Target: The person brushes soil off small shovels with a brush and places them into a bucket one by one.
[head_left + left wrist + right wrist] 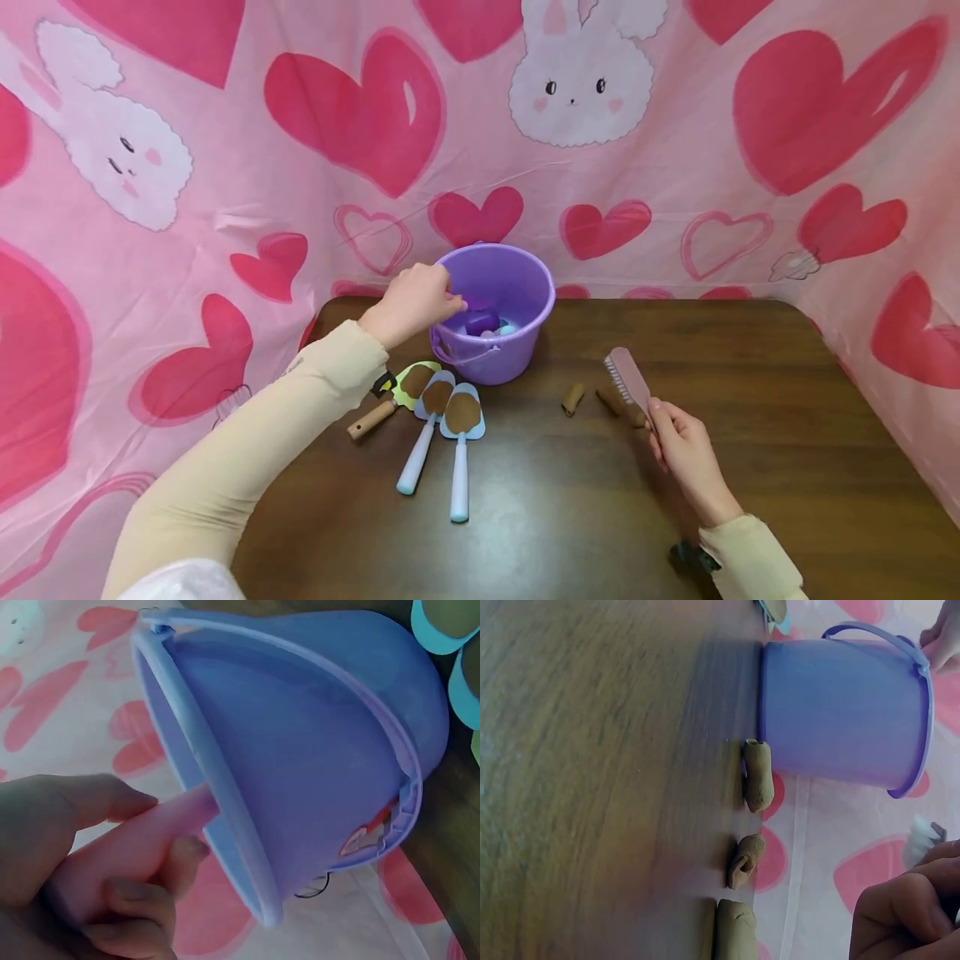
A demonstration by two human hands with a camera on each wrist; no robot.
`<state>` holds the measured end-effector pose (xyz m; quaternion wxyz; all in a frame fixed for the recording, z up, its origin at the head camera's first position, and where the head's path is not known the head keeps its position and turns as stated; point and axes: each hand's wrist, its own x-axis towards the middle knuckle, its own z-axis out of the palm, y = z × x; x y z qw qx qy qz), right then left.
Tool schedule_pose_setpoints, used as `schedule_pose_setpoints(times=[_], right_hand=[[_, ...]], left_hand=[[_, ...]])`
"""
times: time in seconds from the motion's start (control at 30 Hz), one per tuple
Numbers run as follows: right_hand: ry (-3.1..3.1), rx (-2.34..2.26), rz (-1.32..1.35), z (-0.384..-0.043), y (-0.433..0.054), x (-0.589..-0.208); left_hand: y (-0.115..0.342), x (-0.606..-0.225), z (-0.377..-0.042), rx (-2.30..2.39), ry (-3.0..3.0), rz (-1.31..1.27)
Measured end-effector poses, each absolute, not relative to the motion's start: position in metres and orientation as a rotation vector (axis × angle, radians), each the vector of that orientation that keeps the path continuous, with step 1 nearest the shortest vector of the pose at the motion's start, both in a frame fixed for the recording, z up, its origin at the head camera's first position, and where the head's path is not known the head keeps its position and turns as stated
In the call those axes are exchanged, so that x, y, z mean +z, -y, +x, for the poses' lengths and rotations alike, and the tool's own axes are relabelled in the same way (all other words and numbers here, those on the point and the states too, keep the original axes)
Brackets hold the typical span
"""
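My left hand [418,302] is at the left rim of a purple bucket [504,360]. It grips a smooth pink handle [139,844] whose far end passes over the rim into the bucket; what it belongs to is hidden. A purple item [482,322] and a pale turquoise item [507,330] lie inside the bucket. On the right, my right hand [688,450] holds a pink brush [632,379] by its handle, above the table, white bristles facing left. Below and beside the brush lie brown clay-like pieces [573,399], also visible as rolls [758,776] in the right wrist view.
Left of the bucket lie a green-edged scoop [411,385] with a wooden handle and two light-blue scoops [463,414] with white handles, brown material on their blades. A pink heart-patterned cloth [480,167] hangs behind the dark wooden table [570,517].
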<state>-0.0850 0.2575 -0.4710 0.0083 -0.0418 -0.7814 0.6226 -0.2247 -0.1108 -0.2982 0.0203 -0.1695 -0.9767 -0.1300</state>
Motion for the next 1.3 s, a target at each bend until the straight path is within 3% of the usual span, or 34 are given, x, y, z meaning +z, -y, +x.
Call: schedule_pose_setpoints(times=[0.3,0.57,1.3], right_hand=[[2.417,1.977,-0.148,-0.083,-0.260,-0.471],[2.461,1.949,-0.149,-0.080,-0.259,-0.470],[2.475,1.916,-0.167,-0.084,-0.261,-0.470]], left_hand=[[0.087,-0.317,-0.247,-0.275,3.138,-0.631],[0.082,-0.334,-0.255,-0.180,3.211,-0.511],[0.071,-0.333,-0.247,-0.163,3.317,-0.600]])
